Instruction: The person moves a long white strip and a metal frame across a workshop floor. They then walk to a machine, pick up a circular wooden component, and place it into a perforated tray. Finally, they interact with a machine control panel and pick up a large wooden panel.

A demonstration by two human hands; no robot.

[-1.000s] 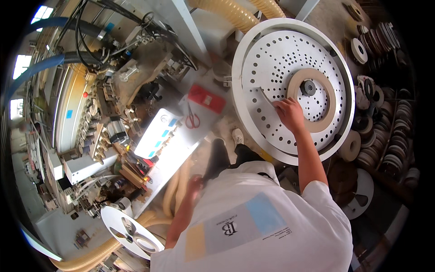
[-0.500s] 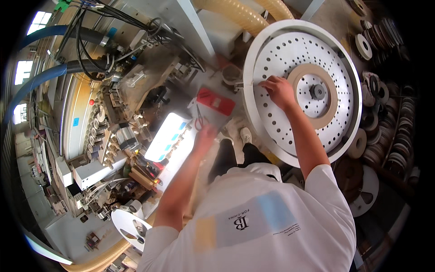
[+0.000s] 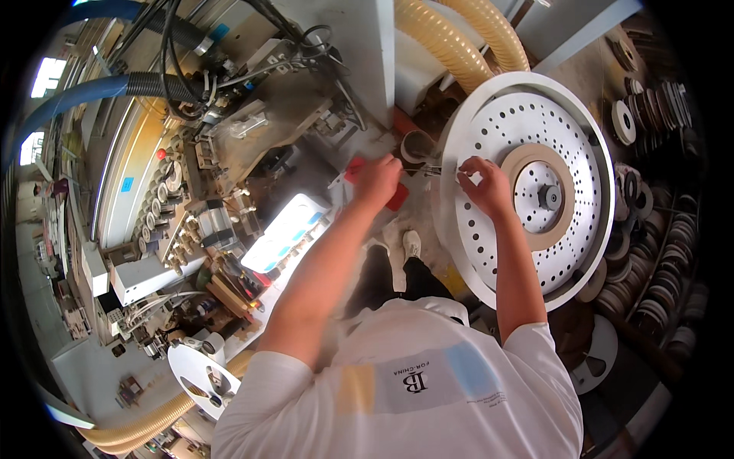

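Note:
My left hand (image 3: 378,182) is raised over a red tray-like object (image 3: 397,199), its fingers curled together. Whether anything is in them is hidden. To my right stands a large white round plate (image 3: 475,229) full of holes, with a tan ring-shaped coil (image 3: 511,164) around its dark hub (image 3: 549,196). Over the plate's left part my right hand (image 3: 488,189) holds thumb and forefinger together in a pinch. What they grip, if anything, is too small to make out. A small metal fitting (image 3: 432,170) sits at the plate's rim, between my hands.
On the left is a machine with cables (image 3: 172,46) and a blue hose (image 3: 76,99). A white tray (image 3: 298,210) with blue patches lies beside my left forearm. Ribbed cream hoses (image 3: 447,42) rise behind the plate. Several coils (image 3: 665,268) stand at the right.
My left hand has moved up and right, from beside the scissors to over the red object. The scissors no longer show clearly. My right hand stays by the plate's left part, fingers pinched.

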